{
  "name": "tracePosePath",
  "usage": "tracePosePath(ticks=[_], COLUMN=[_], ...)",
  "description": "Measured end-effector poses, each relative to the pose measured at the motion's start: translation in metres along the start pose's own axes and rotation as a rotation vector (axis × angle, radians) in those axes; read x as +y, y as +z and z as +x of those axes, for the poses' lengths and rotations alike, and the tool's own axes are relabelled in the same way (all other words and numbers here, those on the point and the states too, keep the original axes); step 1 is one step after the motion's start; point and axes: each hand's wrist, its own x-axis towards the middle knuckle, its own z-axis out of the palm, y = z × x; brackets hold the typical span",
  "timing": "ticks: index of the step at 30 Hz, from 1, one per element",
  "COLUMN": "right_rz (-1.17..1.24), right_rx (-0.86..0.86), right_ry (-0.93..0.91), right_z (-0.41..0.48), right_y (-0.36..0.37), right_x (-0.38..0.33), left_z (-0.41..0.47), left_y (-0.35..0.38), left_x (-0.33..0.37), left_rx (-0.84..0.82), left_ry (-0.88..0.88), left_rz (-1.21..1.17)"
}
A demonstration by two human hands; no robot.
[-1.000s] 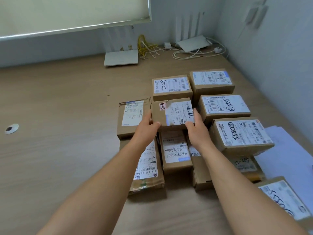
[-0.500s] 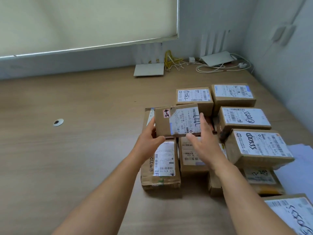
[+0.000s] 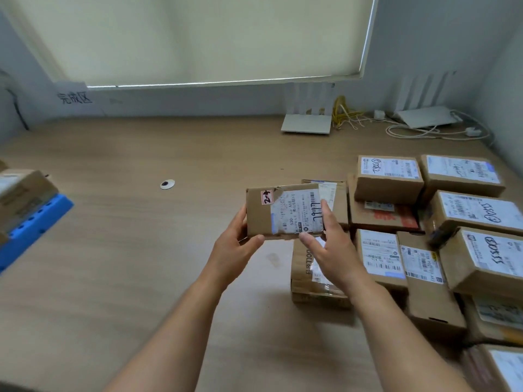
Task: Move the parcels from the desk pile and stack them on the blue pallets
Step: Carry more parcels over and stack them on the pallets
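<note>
A small brown cardboard parcel (image 3: 284, 212) with a white label and a pink "2-4" sticker is held above the wooden desk (image 3: 141, 250). My left hand (image 3: 236, 244) grips its left edge with the thumb on the front. My right hand (image 3: 329, 244) holds its right side, fingers laid over the label. The pile of several labelled parcels (image 3: 424, 236) lies to the right. A blue pallet (image 3: 31, 224) shows at the left edge with a parcel (image 3: 19, 193) resting on it.
Two white routers (image 3: 307, 123) and a tangle of white and yellow cables (image 3: 396, 125) sit along the back wall. A small round cable grommet (image 3: 167, 184) is set in the desk. A window blind hangs above, and a paper sign is on the wall at the left.
Both hands have lifted the "2-4" parcel off the pile and carried it left. The view has swung left, bringing the blue pallet into sight.
</note>
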Motion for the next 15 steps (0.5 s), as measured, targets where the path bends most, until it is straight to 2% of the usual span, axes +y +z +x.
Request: tracePosePath(ticks=[15], right_rz=[-0.06], right_rx=[-0.044], right_ry=[-0.231], right_z=[-0.024], right_y=[0.166], right_x=[-0.131], left_z=[-0.098], left_y=[-0.193], left_x=[-0.043], left_rx=[0.279], left_ry=[-0.014], left_rz=[-0.044])
